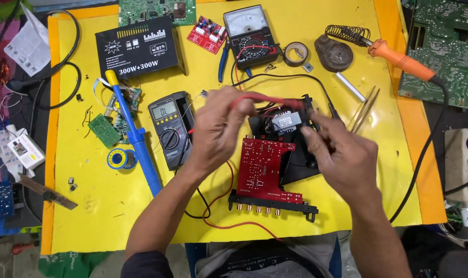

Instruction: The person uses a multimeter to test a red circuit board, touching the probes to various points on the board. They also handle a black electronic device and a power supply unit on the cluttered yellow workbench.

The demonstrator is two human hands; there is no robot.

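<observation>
My left hand (219,126) grips a red test probe (267,99), whose tip reaches toward the small transformer (285,122) inside an open black amplifier case (302,163). My right hand (342,152) pinches a black test probe (322,121) over the same case. A red circuit board (262,166) lies tilted out of the case, joined to a black panel with a row of gold jacks (269,207). Red and black leads run from a dark digital multimeter (170,125) just left of my left hand.
On the yellow mat (89,206) lie a blue desoldering pump (136,136), solder reel (119,158), small green board (104,131), black amplifier cover (138,47), analogue meter (250,37), tape roll (295,53), and orange soldering iron (398,59) on its stand. A power strip (463,164) sits far right.
</observation>
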